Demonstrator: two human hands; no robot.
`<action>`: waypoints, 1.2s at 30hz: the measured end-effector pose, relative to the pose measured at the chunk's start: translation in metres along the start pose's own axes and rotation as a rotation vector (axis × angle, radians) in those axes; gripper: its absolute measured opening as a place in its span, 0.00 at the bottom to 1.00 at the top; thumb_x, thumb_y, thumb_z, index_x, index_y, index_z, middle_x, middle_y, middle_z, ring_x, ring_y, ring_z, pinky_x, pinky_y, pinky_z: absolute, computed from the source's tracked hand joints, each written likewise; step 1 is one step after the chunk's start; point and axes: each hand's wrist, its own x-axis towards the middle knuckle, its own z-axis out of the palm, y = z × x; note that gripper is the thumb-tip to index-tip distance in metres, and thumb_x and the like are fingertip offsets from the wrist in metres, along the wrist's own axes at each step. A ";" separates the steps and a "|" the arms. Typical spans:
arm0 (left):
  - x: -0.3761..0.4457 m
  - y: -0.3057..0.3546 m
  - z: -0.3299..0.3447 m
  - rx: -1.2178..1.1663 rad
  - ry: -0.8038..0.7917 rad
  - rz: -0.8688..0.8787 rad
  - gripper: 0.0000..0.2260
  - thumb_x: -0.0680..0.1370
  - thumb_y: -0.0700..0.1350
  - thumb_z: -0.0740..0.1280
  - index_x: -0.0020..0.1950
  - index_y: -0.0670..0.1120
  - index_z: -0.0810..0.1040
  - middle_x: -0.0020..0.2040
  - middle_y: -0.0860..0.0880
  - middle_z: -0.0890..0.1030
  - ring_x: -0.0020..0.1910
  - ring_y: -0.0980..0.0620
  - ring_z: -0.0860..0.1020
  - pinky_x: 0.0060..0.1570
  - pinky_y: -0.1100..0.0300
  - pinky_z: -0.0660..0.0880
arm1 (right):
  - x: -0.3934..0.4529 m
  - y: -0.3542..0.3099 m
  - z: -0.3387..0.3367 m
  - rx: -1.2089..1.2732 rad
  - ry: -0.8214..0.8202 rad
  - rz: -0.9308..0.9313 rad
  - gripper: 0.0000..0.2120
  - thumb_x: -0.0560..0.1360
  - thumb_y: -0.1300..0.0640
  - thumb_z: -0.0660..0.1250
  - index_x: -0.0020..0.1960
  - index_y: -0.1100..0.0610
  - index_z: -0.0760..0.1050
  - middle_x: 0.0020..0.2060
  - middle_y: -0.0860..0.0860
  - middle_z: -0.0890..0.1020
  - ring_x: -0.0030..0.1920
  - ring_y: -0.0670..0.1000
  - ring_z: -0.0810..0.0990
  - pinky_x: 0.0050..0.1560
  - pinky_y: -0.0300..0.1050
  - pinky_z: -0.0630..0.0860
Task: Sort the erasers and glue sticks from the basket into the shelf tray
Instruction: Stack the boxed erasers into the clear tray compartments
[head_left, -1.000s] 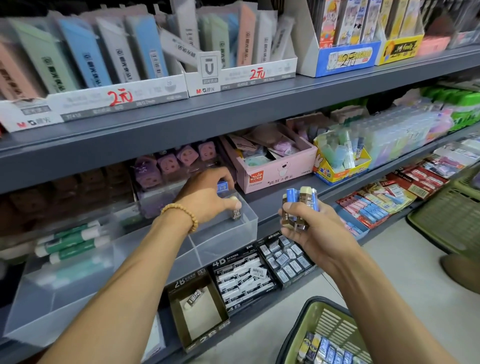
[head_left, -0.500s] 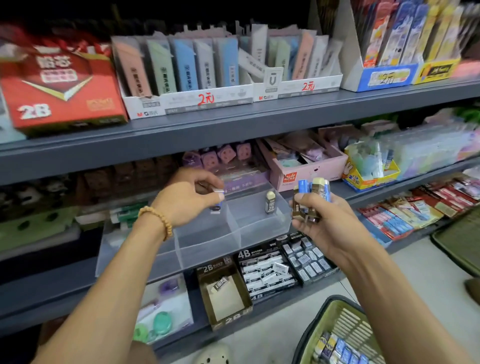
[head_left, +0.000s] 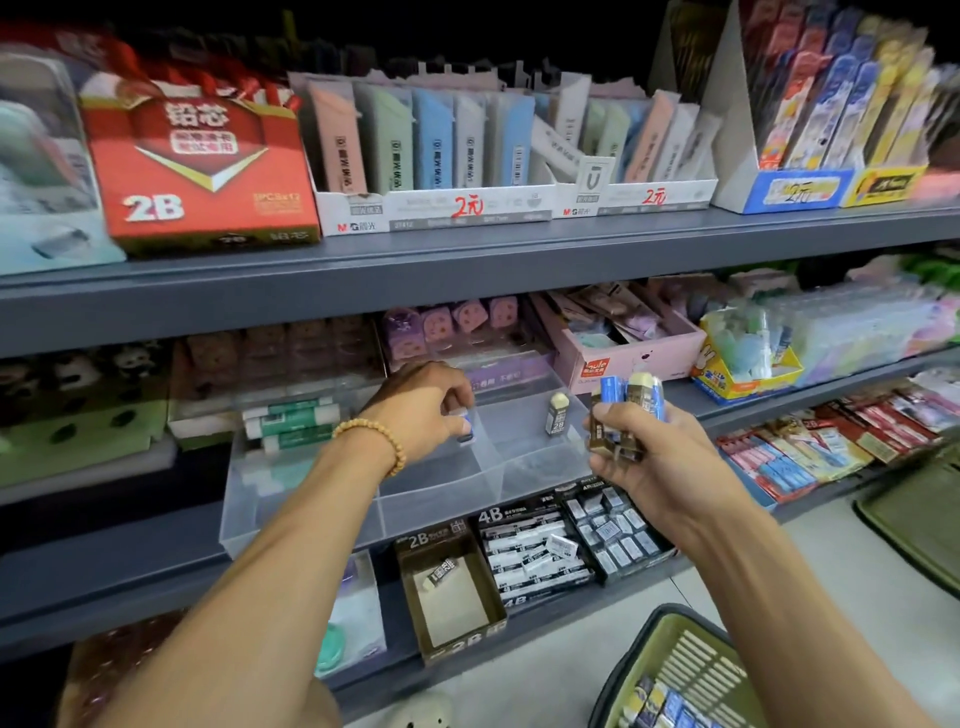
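While left fingers (head_left: 457, 415) pinch a blue eraser (head_left: 466, 423), right fingers (head_left: 618, 447) clutch erasers (head_left: 631, 400) near one marked 2B (head_left: 557, 415).

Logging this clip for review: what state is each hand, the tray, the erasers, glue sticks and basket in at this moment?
left hand: pinches a blue eraser over the tray's middle compartment.
right hand: grips a bundle of erasers.
clear tray: on the shelf, open-topped.
2B eraser: upright in the right compartment.
glue sticks: lying in the left compartment.
green basket: on the floor, erasers still inside.
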 end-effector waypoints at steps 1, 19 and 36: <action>0.002 0.001 0.001 0.002 -0.018 0.000 0.11 0.66 0.42 0.78 0.39 0.52 0.77 0.37 0.56 0.77 0.40 0.51 0.77 0.45 0.59 0.76 | 0.000 0.000 0.001 -0.006 -0.008 -0.001 0.06 0.74 0.65 0.70 0.50 0.61 0.76 0.38 0.53 0.82 0.36 0.49 0.78 0.34 0.41 0.78; 0.001 -0.002 0.000 0.142 -0.123 0.005 0.19 0.66 0.43 0.78 0.50 0.52 0.73 0.46 0.53 0.74 0.46 0.51 0.72 0.43 0.60 0.68 | 0.011 0.008 0.013 0.013 -0.091 0.052 0.19 0.74 0.65 0.70 0.63 0.70 0.73 0.45 0.59 0.77 0.36 0.48 0.78 0.33 0.40 0.77; 0.004 0.000 0.006 0.267 -0.190 -0.037 0.22 0.66 0.52 0.78 0.46 0.55 0.65 0.43 0.54 0.72 0.46 0.48 0.72 0.43 0.55 0.70 | 0.014 0.017 0.004 0.066 -0.088 0.073 0.21 0.74 0.64 0.71 0.65 0.68 0.73 0.48 0.60 0.77 0.40 0.50 0.77 0.34 0.40 0.77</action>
